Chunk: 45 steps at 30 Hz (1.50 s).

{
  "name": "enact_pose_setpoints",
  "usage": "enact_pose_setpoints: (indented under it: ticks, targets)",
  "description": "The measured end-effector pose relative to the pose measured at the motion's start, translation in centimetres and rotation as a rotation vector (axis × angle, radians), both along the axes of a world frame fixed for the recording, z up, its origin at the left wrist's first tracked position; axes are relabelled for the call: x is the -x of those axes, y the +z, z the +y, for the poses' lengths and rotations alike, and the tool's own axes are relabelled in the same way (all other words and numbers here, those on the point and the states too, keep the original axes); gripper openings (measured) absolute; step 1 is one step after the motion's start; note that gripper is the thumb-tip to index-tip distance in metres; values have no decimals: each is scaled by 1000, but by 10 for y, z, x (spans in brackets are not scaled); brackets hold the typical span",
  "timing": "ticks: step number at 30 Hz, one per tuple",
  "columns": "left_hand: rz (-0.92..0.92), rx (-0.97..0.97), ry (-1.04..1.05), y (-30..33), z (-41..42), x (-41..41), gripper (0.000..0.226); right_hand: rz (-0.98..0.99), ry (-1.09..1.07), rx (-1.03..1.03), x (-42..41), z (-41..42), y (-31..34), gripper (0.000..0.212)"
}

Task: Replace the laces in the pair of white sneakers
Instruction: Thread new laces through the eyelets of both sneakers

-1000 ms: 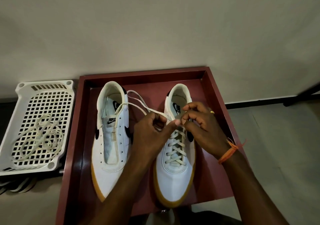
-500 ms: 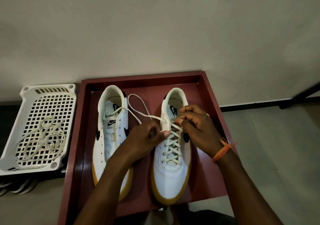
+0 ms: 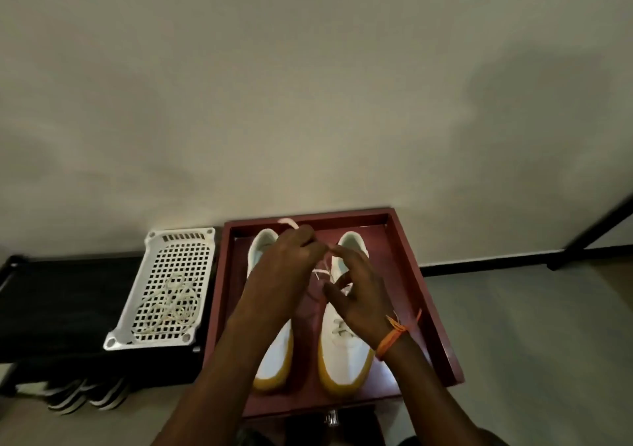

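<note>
Two white sneakers with yellow soles lie side by side in a dark red tray (image 3: 435, 294), long axes running near to far, toes toward the person and heels toward the wall. The left sneaker (image 3: 279, 356) is largely covered by the left forearm; only its toe and part of its heel rim show. The right sneaker (image 3: 342, 353) shows crossed lacing over its forefoot. The left hand (image 3: 284, 267) is raised above the left sneaker's heel, back of the hand upward, fingers curled and gripping a white lace (image 3: 322, 270) whose loop rises past the knuckles to the tray's far rim. The right hand (image 3: 359, 294) is above the right sneaker's throat, thumb and forefinger bent toward each other around the same lace; whether they actually pinch it cannot be told owing to blur. An orange thread band (image 3: 394, 337) circles the right wrist. A white perforated basket (image 3: 181, 240), just beside the tray on the left, holds a loose lace (image 3: 174, 303).
</note>
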<state>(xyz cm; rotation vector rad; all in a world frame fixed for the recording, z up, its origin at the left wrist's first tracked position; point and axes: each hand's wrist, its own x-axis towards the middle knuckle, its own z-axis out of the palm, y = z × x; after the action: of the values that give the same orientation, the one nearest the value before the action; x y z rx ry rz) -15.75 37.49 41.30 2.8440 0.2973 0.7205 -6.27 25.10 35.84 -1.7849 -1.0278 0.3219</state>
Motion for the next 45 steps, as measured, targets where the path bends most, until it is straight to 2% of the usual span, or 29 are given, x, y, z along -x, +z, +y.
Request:
enact_pose_setpoints:
  ticks: [2, 5, 7, 9, 11, 13, 15, 16, 19, 21, 23, 26, 28, 33, 36, 38, 40, 42, 44, 45]
  targets:
    - [-14, -93, -96, 28, -6, 3, 29, -44, -43, -8, 2, 11, 28, 17]
    - [-69, -174, -144, 62, -9, 7, 34, -114, -85, 22, 1, 22, 66, 24]
    - [-232, -88, -103, 79, -12, 9, 40, -88, -85, 9, 3, 19, 94, 31]
    - [-425, 124, 21, 85, -20, 11, 46, -4, -71, -44, 7, 10, 119, 30]
    - [-492, 412, 143, 81, -33, 9, 50, 56, -70, -87, 13, 0, 137, 30]
    - [-395, 776, 137, 72, -46, 6, 44, 136, -89, -139, 16, -9, 149, 26]
    - [-242, 1050, 5, 61, -52, 4, 23, 190, -107, -164, 14, -15, 154, 25]
    - [-180, 1062, -45, 57, -55, 4, 23, 241, -108, -189, 12, -19, 156, 25]
    - [-101, 863, -109, 35, -54, 2, 19, 450, -101, -310, -4, -29, 157, 26]
    - [-77, 815, -95, 17, -47, 1, 22, 496, -148, -339, -17, -33, 148, 28]
    - [-76, 827, -24, 2, -36, 2, 29, 543, -250, -315, -32, -32, 121, 32]
    - [11, 756, 21, -22, -13, 9, 20, 726, -407, -267, -53, -31, 63, 33]
    - [56, 633, 103, -43, 0, 11, 13, 870, -464, -242, -63, -31, 26, 29]
    - [-88, 471, 501, -87, 5, 7, 15, 1038, -434, -183, -59, -21, -35, 19]
    - [-101, 330, 613, -102, 6, 0, 21, 1048, -397, -129, -56, -10, -55, 17]
    - [-56, 307, 653, -112, 8, -2, 25, 1031, -377, -106, -56, -5, -62, 16]
    - [-57, 361, 681, -119, 2, -4, 41, 976, -321, -98, -57, -1, -65, 15]
    - [-154, 391, 611, -119, -3, -8, 51, 852, -260, -82, -62, 4, -64, 27]
    - [-214, 514, 472, -111, -5, -21, 35, 702, -217, -41, -66, 10, -62, 35]
    - [-195, 676, 403, -107, -4, -30, 25, 662, -199, -38, -67, 12, -60, 32]
